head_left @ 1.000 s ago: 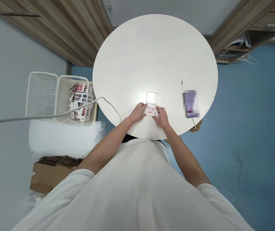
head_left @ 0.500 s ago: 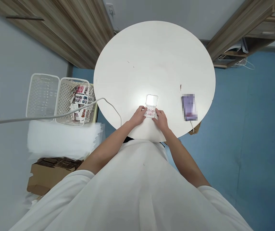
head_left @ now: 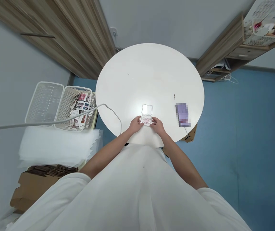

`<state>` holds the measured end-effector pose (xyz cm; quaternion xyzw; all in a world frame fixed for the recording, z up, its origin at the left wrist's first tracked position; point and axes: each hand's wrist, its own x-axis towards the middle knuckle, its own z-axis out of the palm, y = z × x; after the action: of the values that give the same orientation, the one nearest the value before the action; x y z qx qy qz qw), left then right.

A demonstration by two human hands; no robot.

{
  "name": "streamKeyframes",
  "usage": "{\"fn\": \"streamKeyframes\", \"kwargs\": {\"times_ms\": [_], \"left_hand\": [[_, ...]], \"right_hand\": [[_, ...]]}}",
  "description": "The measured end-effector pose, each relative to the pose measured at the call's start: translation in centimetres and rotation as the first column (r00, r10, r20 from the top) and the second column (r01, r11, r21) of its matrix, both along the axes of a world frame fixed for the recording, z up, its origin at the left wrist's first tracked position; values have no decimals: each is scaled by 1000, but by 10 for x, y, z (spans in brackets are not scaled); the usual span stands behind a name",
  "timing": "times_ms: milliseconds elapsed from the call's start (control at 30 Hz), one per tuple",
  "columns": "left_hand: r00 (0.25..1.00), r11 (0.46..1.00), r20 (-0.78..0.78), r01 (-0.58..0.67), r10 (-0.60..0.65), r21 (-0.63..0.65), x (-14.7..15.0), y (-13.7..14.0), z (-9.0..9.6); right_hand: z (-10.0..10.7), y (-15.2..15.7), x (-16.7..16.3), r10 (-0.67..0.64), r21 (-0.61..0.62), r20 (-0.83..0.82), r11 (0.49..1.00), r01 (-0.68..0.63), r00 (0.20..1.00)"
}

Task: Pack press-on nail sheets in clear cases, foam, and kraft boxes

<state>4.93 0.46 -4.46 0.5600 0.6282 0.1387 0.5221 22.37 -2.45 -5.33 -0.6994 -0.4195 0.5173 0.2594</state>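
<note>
A small clear case of press-on nails lies on the white round table near its front edge. Its lid is raised on the far side, and the pink nails sit in rows inside. My left hand grips the case's left edge with thumb and fingers. On the opposite edge, my right hand does the same.
A phone-like purple item, blurred out, lies to the right with a cable. At left stands a white basket holding cards of nails. A grey cable crosses the table's left edge. White sheets and cardboard boxes are stacked below.
The view has tilted upward, so the table and case sit lower in the picture. Both hands stay at the sides of the case.
</note>
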Motion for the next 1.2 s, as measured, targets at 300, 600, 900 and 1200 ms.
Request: {"fn": "streamKeyframes", "kwargs": {"times_ms": [300, 600, 900, 1200], "left_hand": [[990, 996, 110, -90, 90, -4, -1, -14, 13], [873, 967, 472, 1, 123, -253, -9, -17, 30], [801, 927, 576, 75, 164, -369, -12, -19, 33], [739, 887, 627, 88, 246, -452, -11, -23, 40]], "right_hand": [[12, -25, 0, 6, 74, -123, 997, 3, 992], [25, -32, 13, -78, 90, -306, 990, 110, 949], [32, -12, 22, -243, -165, -591, 970, 180, 769], [51, -7, 22, -180, -61, -672, 980, 188, 719]]}}
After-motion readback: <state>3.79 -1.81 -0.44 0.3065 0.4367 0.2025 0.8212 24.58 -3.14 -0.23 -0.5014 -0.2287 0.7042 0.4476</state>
